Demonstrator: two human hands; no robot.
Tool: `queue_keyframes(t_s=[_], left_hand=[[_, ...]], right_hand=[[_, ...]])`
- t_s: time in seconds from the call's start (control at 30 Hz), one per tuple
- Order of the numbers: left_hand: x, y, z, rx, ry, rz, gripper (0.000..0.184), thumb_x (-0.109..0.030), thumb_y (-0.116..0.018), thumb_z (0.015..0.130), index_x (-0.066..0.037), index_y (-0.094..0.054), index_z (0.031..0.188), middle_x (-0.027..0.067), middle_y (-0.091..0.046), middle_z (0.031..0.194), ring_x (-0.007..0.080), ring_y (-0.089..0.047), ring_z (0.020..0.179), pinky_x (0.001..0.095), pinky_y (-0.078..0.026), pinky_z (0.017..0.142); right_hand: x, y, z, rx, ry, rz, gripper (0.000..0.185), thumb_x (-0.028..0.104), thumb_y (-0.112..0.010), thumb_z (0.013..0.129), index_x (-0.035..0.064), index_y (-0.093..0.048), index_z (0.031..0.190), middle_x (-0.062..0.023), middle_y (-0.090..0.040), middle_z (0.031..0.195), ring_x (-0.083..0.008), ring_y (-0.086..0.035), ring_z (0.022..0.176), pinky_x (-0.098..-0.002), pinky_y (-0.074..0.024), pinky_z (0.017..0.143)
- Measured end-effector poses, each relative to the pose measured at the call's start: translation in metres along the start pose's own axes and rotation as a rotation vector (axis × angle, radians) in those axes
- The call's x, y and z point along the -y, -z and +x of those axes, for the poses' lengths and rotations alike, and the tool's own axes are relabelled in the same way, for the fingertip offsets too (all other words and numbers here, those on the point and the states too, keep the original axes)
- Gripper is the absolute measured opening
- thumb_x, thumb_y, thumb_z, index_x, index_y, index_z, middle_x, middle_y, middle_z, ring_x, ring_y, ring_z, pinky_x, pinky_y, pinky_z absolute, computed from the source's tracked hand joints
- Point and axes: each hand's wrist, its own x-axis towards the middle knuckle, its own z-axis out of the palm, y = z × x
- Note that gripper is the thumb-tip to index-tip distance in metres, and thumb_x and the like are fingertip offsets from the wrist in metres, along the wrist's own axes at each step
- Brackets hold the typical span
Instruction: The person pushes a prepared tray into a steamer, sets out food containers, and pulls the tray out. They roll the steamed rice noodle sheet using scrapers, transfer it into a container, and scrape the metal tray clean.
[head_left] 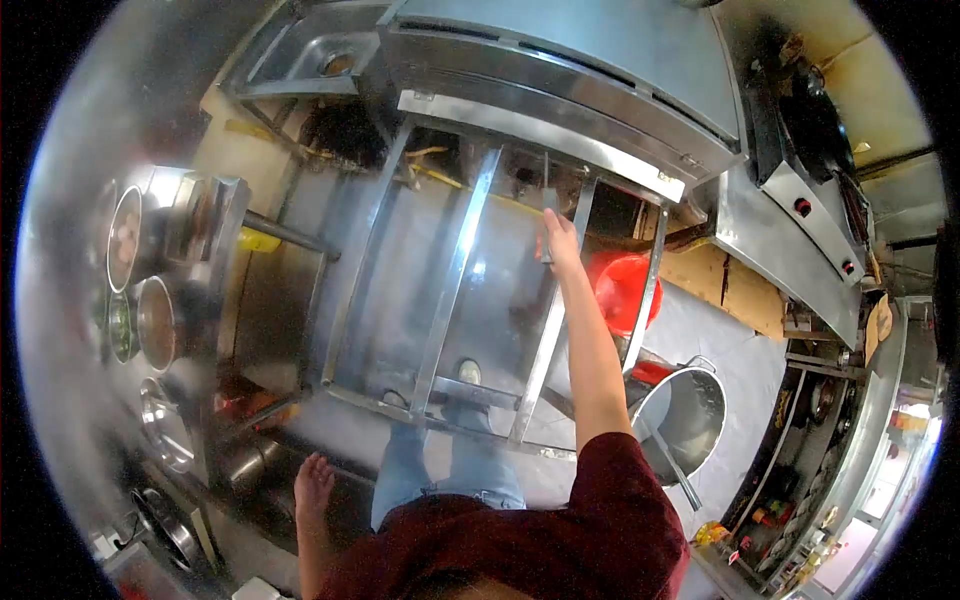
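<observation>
My right hand (560, 243) reaches forward over a metal bar frame (465, 235) and is closed around a slim grey tool (549, 200). A thin tip points away from me; its exact kind is hard to make out. The frame's long bars run from the steel unit (560, 60) back towards my legs. Down at my left side hangs my left hand (314, 484), holding nothing, its fingers loosely apart. Below my right forearm stand a red bucket (622, 290) and a large metal pot (700, 415) with a long-handled utensil (672, 465) leaning in it.
Several metal bowls and pans (158, 325) of food stand on the counter at left. A sink (318, 55) sits at the far left. On the right is a steel stove (790, 225) with red-marked knobs, above cardboard (725, 280). Shelves (800, 430) with goods line the right side.
</observation>
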Motion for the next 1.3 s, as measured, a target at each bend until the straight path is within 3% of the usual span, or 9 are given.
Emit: queue_keyframes(t_s=[0.17,0.27,0.37,0.57,0.6,0.73,0.83,0.93,1.3], left_hand=[[0.005,0.039,0.019,0.285,0.002,-0.02,0.013,-0.023,-0.045,0.086,-0.012,-0.045,0.08,-0.0031,-0.042,0.068,0.01,-0.038,0.057,0.0253,-0.036,0.051],[0.006,0.062,0.029,0.297,0.06,-0.003,0.014,-0.024,-0.044,0.087,-0.011,-0.044,0.082,-0.0023,-0.04,0.068,0.0104,-0.036,0.057,0.0256,-0.034,0.051],[0.001,0.022,-0.003,0.025,-0.012,0.072,0.015,-0.024,-0.042,0.088,-0.01,-0.044,0.083,-0.0017,-0.036,0.067,0.0104,-0.032,0.056,0.0261,-0.032,0.049],[0.002,0.042,0.029,0.4,0.015,0.034,0.016,-0.024,-0.041,0.088,-0.008,-0.046,0.089,-0.003,-0.04,0.068,0.0083,-0.039,0.059,0.0224,-0.033,0.056],[0.002,0.032,0.024,0.188,-0.009,0.125,0.016,-0.024,-0.042,0.088,-0.009,-0.046,0.084,-0.0032,-0.04,0.067,0.0077,-0.037,0.058,0.0222,-0.031,0.053],[-0.006,0.006,0.035,0.323,-0.107,0.222,0.018,-0.023,-0.045,0.086,-0.006,-0.051,0.089,-0.0027,-0.046,0.071,0.008,-0.044,0.061,0.0227,-0.037,0.054],[-0.027,-0.074,0.023,0.062,-0.191,0.381,0.024,-0.028,-0.047,0.086,-0.005,-0.053,0.091,-0.0011,-0.049,0.072,0.0077,-0.046,0.062,0.0232,-0.038,0.051],[-0.037,-0.102,0.034,0.288,-0.344,0.483,0.028,-0.029,-0.046,0.087,-0.004,-0.055,0.097,0.0002,-0.054,0.077,0.0084,-0.05,0.065,0.024,-0.04,0.054],[-0.002,-0.117,0.044,0.234,-0.135,0.703,0.029,-0.031,-0.046,0.085,-0.007,-0.056,0.099,0.0029,-0.057,0.083,0.0124,-0.054,0.075,0.0262,-0.044,0.068]], right_hand=[[-0.009,-0.014,0.016,0.015,0.031,0.003,0.033,0.033,-0.044,0.085,0.0022,-0.047,0.074,-0.0052,-0.044,0.05,-0.0156,-0.041,0.037,-0.0279,-0.0338,0.038],[-0.013,-0.008,0.006,0.002,0.039,0.053,0.033,0.033,-0.045,0.085,0.0023,-0.046,0.073,-0.0051,-0.043,0.049,-0.0151,-0.04,0.036,-0.0278,-0.0343,0.035],[-0.019,0.001,-0.018,0.014,-0.018,0.124,0.031,0.032,-0.045,0.085,0.0032,-0.046,0.074,-0.0052,-0.043,0.049,-0.0145,-0.04,0.035,-0.0272,-0.0344,0.032],[0.065,-0.006,-0.021,0.052,0.109,0.031,0.03,0.032,-0.045,0.086,0.0041,-0.047,0.077,-0.0034,-0.045,0.052,-0.0118,-0.042,0.037,-0.0243,-0.0352,0.033],[0.07,-0.009,-0.032,0.07,0.095,0.017,0.029,0.032,-0.044,0.086,0.004,-0.047,0.076,-0.0035,-0.045,0.051,-0.0118,-0.042,0.036,-0.0242,-0.0352,0.033],[0.027,0.005,-0.044,0.147,-0.074,0.182,0.031,0.032,-0.042,0.086,0.0031,-0.046,0.076,-0.0045,-0.044,0.048,-0.0149,-0.042,0.035,-0.0275,-0.0361,0.033],[0.019,0.013,-0.024,0.105,-0.158,0.209,0.03,0.031,-0.041,0.087,0.0034,-0.046,0.076,-0.0045,-0.044,0.049,-0.0154,-0.041,0.034,-0.0288,-0.0366,0.034],[0.025,0.005,-0.005,0.074,-0.14,0.143,0.031,0.033,-0.045,0.085,0.0036,-0.046,0.077,-0.0042,-0.043,0.049,-0.014,-0.04,0.034,-0.0274,-0.0356,0.034],[0.018,0.043,-0.016,0.125,-0.104,0.065,0.027,0.029,-0.048,0.084,0.0025,-0.046,0.081,-0.0051,-0.045,0.05,-0.0136,-0.041,0.034,-0.0251,-0.0332,0.031]])
